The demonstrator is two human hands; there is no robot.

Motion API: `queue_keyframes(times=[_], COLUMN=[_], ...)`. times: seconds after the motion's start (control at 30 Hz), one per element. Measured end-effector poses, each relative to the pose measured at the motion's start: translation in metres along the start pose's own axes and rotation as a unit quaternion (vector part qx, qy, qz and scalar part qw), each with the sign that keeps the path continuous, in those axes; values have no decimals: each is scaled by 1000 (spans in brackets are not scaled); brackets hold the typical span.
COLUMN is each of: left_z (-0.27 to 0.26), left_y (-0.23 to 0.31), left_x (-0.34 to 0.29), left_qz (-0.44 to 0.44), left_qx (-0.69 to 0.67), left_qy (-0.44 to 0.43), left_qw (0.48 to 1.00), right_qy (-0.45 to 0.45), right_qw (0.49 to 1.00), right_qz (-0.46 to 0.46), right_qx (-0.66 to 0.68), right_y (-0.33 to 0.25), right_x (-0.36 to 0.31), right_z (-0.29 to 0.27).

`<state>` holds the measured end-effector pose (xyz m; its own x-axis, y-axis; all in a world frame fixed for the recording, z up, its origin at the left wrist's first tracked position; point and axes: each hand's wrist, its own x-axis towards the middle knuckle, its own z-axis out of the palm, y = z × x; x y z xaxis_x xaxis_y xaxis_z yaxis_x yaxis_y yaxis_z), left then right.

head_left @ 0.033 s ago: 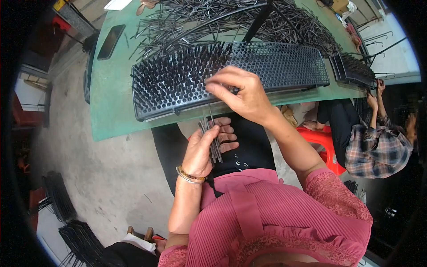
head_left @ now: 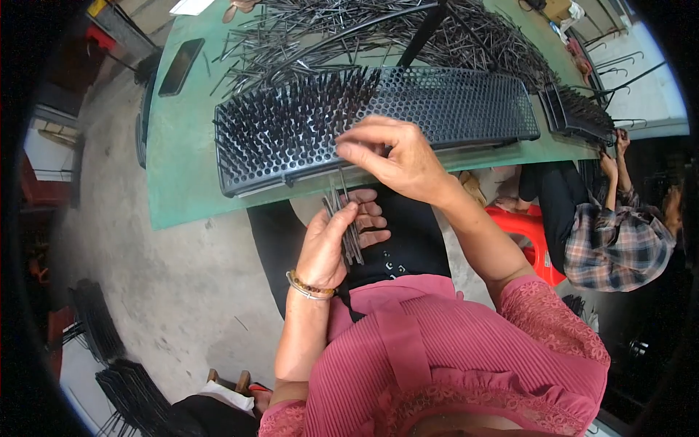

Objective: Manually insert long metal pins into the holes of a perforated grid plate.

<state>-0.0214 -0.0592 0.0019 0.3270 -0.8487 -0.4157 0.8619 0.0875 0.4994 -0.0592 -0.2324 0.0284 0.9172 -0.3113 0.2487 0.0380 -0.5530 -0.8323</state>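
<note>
My left hand (head_left: pixel 336 237) is below the table's near edge, its thumb pressing a bundle of thin dark rods (head_left: pixel 352 244) against the fingers. One rod juts higher than the others. Above it, my right hand (head_left: pixel 399 154) reaches over the front of a long black perforated rack (head_left: pixel 466 109), thumb and fingertips close together. Whatever is between those fingertips is too small or hidden to make out. Many dark rods (head_left: pixel 291 116) stand upright in the holes of the rack's left half. The right half shows bare holes.
A large heap of loose rods (head_left: pixel 480 33) covers the far part of the green table (head_left: pixel 182 160). A black phone (head_left: pixel 182 67) lies at the left. Another person (head_left: pixel 615 244) works at a second rack (head_left: pixel 579 116) on the right, near a red stool (head_left: pixel 528 237).
My right hand has shifted very slightly toward me, fingertips still over the rack's front. My left hand keeps its bundle in nearly the same place.
</note>
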Motion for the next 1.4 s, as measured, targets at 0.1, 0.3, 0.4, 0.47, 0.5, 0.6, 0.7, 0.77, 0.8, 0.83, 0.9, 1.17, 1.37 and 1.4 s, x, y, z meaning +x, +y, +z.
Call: queue_keyframes(times=[0.1, 0.3, 0.4, 0.47, 0.5, 0.6, 0.7, 0.77, 0.8, 0.83, 0.9, 1.17, 1.37, 1.4], left_z=[-1, -3, -1, 0, -3, -7, -12, -7, -4, -3, -3, 5, -2, -2], left_y=[5, 4, 4, 3, 2, -1, -1, -3, -1, -1, -4, -9, -11, -11], left_x=[-2, -3, -5, -5, -4, -2, -1, 0, -2, -3, -2, 0, 2, 3], left_qz=[0, -9, -8, -13, -12, 19, 44, 51, 62, 73, 86, 114, 131, 147], left_qx=[19, 55, 38, 47, 48, 92, 86, 87, 85, 83, 101, 73, 85, 82], left_qy=[-28, -49, -43, -23, -23, 35, 32, 59, 54, 48, 71, 82, 102, 109], left_qw=[999, 997, 998, 999, 999, 995, 995, 993, 993, 993, 989, 987, 982, 980], right_qy=[-132, -201, -186, -164, -143, -113, -79, -79, -77, -78, -64, -37, -42, -48], right_qw=[965, 910, 903, 914, 924, 921, 915, 924, 932, 933, 933, 932, 936, 932], right_qz=[158, 252, 274, 265, 256, 278, 252, 241, 232, 231, 241, 233, 216, 220], right_qx=[161, 260, 276, 260, 245, 247, 304, 285, 267, 267, 260, 276, 274, 283], right_y=[-7, -6, -4, 2, 3, 0, 1, 1, 1, 0, -1, 3, 2, 3], right_x=[-9, -15, -16, -19, -19, -20, -20, -19, -19, -19, -18, -17, -15, -15], right_z=[1, 1, 0, 2, 3, 5, 11, 10, 10, 9, 9, 14, 13, 13])
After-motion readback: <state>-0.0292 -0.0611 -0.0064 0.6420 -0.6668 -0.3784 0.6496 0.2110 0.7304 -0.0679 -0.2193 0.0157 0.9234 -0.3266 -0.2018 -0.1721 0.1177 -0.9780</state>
